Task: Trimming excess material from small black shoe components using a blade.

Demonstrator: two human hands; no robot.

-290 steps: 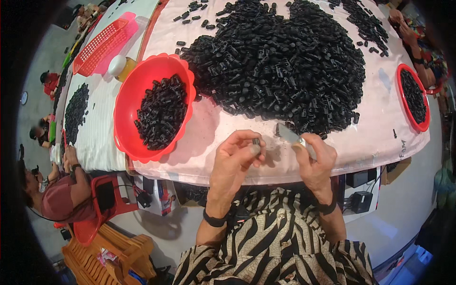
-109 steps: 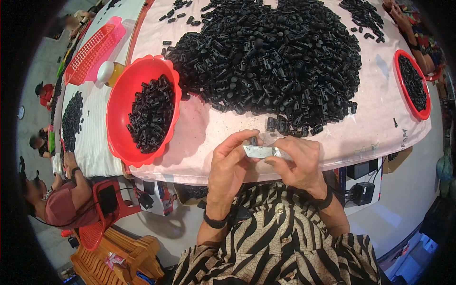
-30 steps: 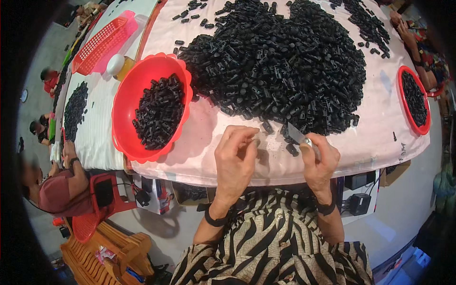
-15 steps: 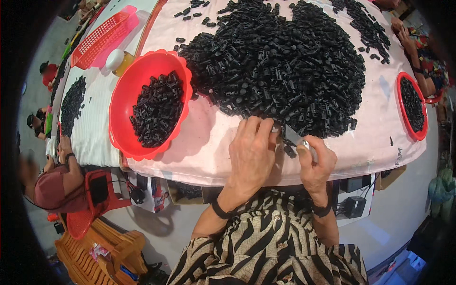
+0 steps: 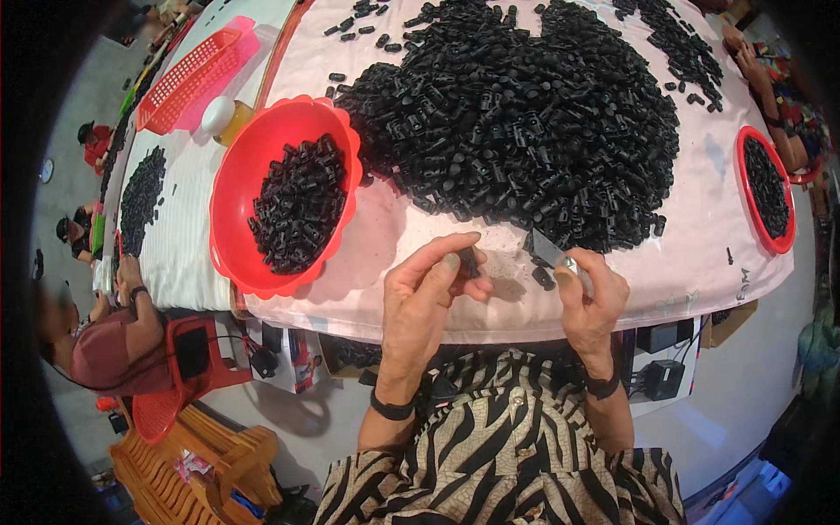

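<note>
My left hand (image 5: 418, 302) is closed, pinching a small black plastic part (image 5: 470, 261) between thumb and fingertips above the pink cloth. To its right, my right hand (image 5: 595, 302) grips a small knife (image 5: 548, 249), whose short metal blade points up and left toward the near edge of the pile. Most of the knife's handle is hidden in the fingers. One loose black part (image 5: 542, 278) lies on the cloth just under the blade. Beyond both hands spreads a large heap of black plastic parts (image 5: 516, 131).
A red scalloped bowl (image 5: 229, 206), partly filled with black parts, stands left of the pile. Behind it are a white-lidded jar (image 5: 219, 116) and a red perforated basket (image 5: 188, 83). Another red bowl (image 5: 790, 232) sits at the right edge. Co-workers' hands (image 5: 129, 273) appear left and right.
My left hand has drawn back from the pile's edge, toward me and to the left, and the black part in its fingers now shows. The right hand with the knife stays nearly in place.
</note>
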